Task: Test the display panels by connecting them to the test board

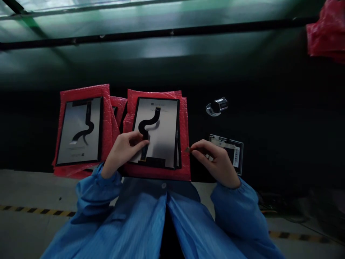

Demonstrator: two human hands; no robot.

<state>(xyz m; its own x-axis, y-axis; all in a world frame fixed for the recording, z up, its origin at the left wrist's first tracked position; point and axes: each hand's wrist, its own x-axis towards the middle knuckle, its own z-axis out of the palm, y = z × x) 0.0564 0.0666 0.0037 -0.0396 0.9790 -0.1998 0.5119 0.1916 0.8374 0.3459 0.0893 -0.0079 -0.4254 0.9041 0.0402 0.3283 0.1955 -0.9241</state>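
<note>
A display panel (165,140) with a silvery back lies on red bubble wrap (185,126) in front of me, and the dark edge of another panel shows beneath it. Its black S-shaped ribbon cable (146,122) is pinched near the lower end between the thumb and forefinger of my left hand (121,149). To the right of the wrap, my right hand (215,158) holds a small brownish piece (188,149) at its fingertips; its exact kind is too small to make out. Under and beside that hand lies a dark-framed part with a barcode label (236,157).
On the left, a similar panel (78,144) with a black cable rests on more red bubble wrap (107,126). A shiny metal object with a round base (217,106) stands at the right on the black table (275,126). Red wrap (327,36) is piled at the far right.
</note>
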